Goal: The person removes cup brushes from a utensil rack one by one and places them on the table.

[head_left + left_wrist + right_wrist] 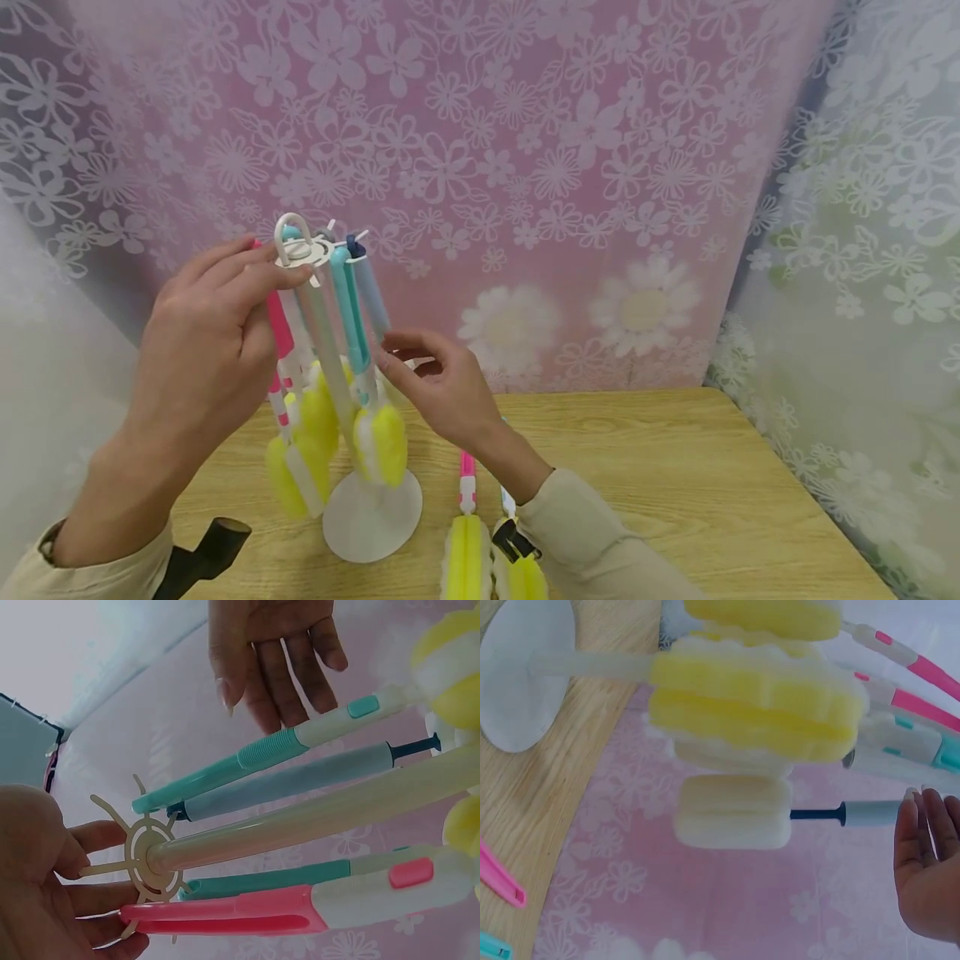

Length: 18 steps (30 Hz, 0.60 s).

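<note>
A white rotating rack (303, 250) with hooks tops a pole on a round base (372, 521). My left hand (206, 325) grips the rack's edge, with its fingers around the hooks in the left wrist view. Sponge bottle brushes hang from it: a teal-handled brush (349, 312), a pink-handled brush (225, 911), and a light-blue-handled brush (870, 813) with a white sponge head (733, 812). Beside the teal and light-blue handles, my right hand (442, 383) has its fingers loosely bent, nothing between them. In the left wrist view this right hand (277, 660) hangs fingers extended, close to the teal handle.
On the wooden table (630, 475), two more yellow-and-white sponge brushes lie near the right forearm, one with a pink handle (468, 475). A pink floral curtain (525, 167) hangs right behind the table. Black camera mounts are strapped at both wrists.
</note>
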Available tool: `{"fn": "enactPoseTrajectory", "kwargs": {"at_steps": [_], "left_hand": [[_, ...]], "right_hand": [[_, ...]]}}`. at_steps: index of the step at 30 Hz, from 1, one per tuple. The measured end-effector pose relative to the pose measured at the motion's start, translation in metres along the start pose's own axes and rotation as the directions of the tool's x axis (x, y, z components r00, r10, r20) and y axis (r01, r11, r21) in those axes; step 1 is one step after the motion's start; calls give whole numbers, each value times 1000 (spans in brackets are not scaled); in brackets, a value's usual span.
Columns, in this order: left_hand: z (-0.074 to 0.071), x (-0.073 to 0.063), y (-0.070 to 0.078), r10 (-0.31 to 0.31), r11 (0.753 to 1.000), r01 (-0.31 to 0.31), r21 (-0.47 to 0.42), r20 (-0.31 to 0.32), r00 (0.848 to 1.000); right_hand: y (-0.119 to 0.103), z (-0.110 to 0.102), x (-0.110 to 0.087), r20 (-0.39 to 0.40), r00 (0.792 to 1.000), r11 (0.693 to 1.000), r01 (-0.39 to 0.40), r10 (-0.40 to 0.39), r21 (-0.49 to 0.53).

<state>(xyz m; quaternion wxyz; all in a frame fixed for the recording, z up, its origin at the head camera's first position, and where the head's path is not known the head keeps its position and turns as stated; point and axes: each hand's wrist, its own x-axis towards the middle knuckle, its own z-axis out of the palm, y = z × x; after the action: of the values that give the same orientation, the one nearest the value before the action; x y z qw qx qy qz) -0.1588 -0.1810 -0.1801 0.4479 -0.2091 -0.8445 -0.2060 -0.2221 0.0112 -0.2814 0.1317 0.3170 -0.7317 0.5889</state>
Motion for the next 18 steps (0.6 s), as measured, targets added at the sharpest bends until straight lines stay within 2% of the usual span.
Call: {"fn": "enactPoseTrajectory", "kwargs": {"at_steps": [4,12,18], "left_hand": [[-1,0,1,-17,1000,17,-7,-1,1000],[0,0,3,-22,1000,22,-22,-20,1000],[1,-1,3,-33,999,32,-26,-25,999]], "right_hand": [[-4,9,5,-18,999,999,39,-38,18],[1,24,10,-91,995,999,42,-39,24],[2,31,12,-114,992,998,60,-56,29]]}}
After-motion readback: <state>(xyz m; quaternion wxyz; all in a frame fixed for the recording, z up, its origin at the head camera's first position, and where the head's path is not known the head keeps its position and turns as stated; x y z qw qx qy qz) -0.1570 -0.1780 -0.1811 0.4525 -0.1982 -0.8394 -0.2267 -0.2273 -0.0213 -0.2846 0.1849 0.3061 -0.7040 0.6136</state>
